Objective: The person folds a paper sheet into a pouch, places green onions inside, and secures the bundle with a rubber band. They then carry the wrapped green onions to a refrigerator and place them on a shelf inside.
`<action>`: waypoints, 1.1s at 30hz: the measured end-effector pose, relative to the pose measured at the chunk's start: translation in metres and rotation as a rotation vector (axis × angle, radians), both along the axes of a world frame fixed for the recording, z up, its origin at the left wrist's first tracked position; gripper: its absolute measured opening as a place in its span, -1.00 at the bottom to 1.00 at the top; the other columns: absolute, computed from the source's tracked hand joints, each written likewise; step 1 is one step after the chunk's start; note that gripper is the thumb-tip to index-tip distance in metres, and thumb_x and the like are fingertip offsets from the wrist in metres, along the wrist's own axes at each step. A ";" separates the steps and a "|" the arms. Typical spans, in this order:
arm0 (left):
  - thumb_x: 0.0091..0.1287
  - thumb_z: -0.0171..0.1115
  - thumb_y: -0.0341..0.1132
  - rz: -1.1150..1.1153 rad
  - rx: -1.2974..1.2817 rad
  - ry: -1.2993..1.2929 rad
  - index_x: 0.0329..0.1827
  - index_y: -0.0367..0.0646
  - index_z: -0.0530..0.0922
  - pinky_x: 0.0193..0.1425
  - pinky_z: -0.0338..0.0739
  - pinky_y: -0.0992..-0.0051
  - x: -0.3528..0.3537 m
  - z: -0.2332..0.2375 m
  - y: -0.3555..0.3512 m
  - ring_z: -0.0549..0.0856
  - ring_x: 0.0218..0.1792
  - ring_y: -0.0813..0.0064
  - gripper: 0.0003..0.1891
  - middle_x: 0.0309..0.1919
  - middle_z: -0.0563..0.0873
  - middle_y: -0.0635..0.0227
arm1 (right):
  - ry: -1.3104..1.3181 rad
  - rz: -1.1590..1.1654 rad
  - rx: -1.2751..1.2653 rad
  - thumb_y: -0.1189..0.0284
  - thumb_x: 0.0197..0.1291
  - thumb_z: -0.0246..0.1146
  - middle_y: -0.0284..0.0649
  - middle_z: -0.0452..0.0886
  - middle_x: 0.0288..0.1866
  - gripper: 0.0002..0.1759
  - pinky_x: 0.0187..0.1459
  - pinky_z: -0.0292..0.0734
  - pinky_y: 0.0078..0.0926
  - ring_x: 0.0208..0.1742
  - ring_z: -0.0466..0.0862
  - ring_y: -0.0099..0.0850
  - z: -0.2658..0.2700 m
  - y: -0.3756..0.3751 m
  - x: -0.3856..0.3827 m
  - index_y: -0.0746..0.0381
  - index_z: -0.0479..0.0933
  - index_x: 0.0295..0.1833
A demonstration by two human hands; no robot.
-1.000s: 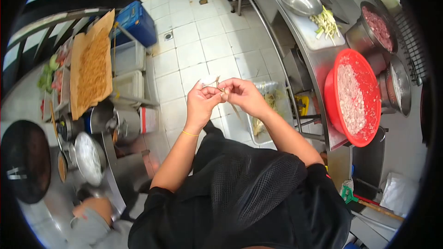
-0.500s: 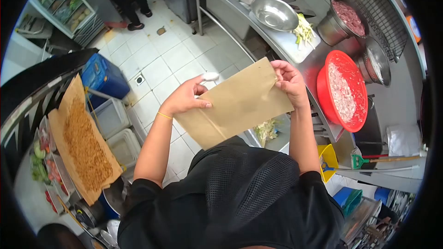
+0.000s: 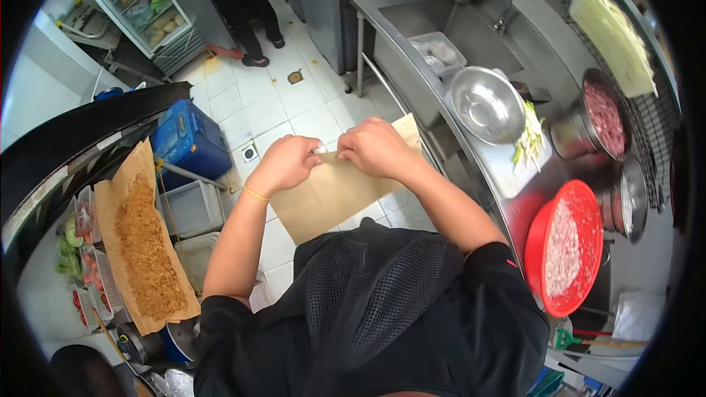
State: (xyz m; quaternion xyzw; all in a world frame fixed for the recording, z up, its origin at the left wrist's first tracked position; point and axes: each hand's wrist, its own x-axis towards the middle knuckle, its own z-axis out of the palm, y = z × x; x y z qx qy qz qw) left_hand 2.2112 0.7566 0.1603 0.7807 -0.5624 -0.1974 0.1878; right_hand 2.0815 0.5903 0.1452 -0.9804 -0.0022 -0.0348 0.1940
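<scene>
A piece of brown paper point(image 3: 323, 202) hangs in front of my body, above the tiled floor. My left hand point(image 3: 287, 165) pinches its far edge between thumb and fingers; a white covering shows on one fingertip, and a yellow band circles the wrist. Close beside it, my right hand point(image 3: 376, 148) has its fingers closed on the same edge. One corner of the paper sticks out past the right hand. Off to the left, another brown sheet point(image 3: 107, 229) carries a heap of golden-brown crumbly food point(image 3: 147, 250).
On the right steel counter stand a red basin point(image 3: 542, 246) of pale minced food, a pot point(image 3: 573, 136) of raw meat and a metal bowl point(image 3: 487, 105) by a white board point(image 3: 507, 173). A blue bin point(image 3: 193, 140) is at left. A person point(image 3: 243, 0) stands near the fridge.
My right hand has moved left from the paper's right end to its far edge, beside my left hand. The view has shifted, showing more of the sink.
</scene>
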 end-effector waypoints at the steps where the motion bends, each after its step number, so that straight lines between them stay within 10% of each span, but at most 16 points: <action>1: 0.20 0.24 -0.24 0.022 0.003 -0.042 -0.35 -0.23 0.56 -0.25 0.45 0.13 0.008 0.003 -0.004 0.60 -0.36 -0.04 -0.80 -0.50 0.64 0.04 | 0.002 0.006 0.010 0.30 0.04 0.32 -0.13 0.67 -0.29 -0.77 -0.03 0.45 -0.20 -0.14 0.62 -0.14 0.000 -0.004 0.013 0.16 0.64 -0.20; 22: 0.26 0.21 -0.21 -1.000 -0.142 -0.004 -0.35 -0.18 0.60 -0.39 0.40 0.21 0.133 -0.020 -0.232 0.55 -0.48 -0.01 -0.80 -0.55 0.57 0.06 | -0.127 -0.867 0.268 0.29 0.14 0.18 -0.08 0.66 -0.35 -0.79 -0.17 0.49 -0.14 -0.22 0.63 -0.08 0.000 -0.075 0.063 0.16 0.64 -0.31; 33: 0.29 0.18 -0.11 -1.314 -0.178 0.061 -0.32 -0.18 0.60 -0.41 0.38 0.21 0.151 -0.028 -0.238 0.53 -0.49 -0.01 -0.72 -0.58 0.55 0.07 | -0.322 -1.111 0.765 0.35 0.16 0.27 -0.26 0.57 -0.53 -0.79 -0.32 0.39 -0.43 -0.43 0.47 -0.49 -0.022 -0.032 0.084 0.30 0.61 -0.35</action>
